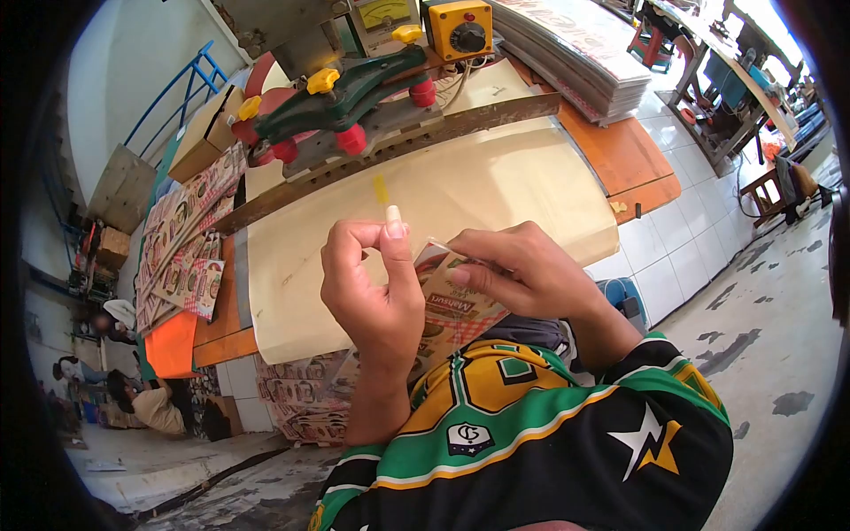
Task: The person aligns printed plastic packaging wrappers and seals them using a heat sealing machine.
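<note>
Printed packet [462,301], glossy; located at the near edge of the cream sheet [292,257].
Judged light, thin, limp and slippery, likelier to crease than break; best taken by its margins. Right-hand grip [529,270]: at the cream sheet's near edge, pinching the packet's margin, thumb on its face. Left-hand grip [376,288]: over the cream sheet's near part, thumb and forefinger pressed together; pale tip, nail or small piece, cannot tell. Edges: metal bar [390,163] along the cream sheet's far side; orange surface [611,146] past its right end; packet pile [181,230] past its left end. Room for moving: across the cream sheet's middle, judged tightest towards its far side, by the green frame [332,106].
</note>
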A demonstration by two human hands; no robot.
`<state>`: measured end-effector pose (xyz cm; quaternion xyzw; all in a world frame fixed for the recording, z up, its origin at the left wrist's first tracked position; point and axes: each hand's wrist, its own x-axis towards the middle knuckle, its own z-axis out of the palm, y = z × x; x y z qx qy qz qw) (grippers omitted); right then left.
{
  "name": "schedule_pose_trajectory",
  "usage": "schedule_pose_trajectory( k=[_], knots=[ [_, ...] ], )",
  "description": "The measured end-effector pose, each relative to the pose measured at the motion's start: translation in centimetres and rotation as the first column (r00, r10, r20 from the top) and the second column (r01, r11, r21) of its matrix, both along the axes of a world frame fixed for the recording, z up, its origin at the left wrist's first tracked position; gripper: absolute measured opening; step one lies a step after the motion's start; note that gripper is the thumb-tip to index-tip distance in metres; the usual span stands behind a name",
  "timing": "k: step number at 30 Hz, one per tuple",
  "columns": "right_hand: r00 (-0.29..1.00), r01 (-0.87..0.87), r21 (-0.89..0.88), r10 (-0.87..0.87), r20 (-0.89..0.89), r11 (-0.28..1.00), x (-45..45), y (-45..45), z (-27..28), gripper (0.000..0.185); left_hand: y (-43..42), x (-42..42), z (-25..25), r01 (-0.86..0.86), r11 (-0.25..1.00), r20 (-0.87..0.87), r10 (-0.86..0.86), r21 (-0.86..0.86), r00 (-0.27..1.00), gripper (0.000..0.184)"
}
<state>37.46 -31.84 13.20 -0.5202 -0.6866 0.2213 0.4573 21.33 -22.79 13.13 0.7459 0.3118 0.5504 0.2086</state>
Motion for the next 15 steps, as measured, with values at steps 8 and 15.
schedule_pose_trajectory(
  k=[8, 15],
  knots=[
    [0.991, 0.118, 0.071, -0.113, -0.071, 0.99, 3.1, -2.9, 1.0, 0.015, 5.8, -6.0, -0.7, -0.358, 0.933, 0.052, 0.356, 0.034, 0.933, 0.022],
    [0.885, 0.31, 0.069, -0.261, -0.386, 0.948, 10.4, -7.2, -0.6, 0.031, 8.4, -15.9, -3.2, -0.646, 0.763, -0.072, 0.645, 0.015, 0.761, 0.025]
  ],
)
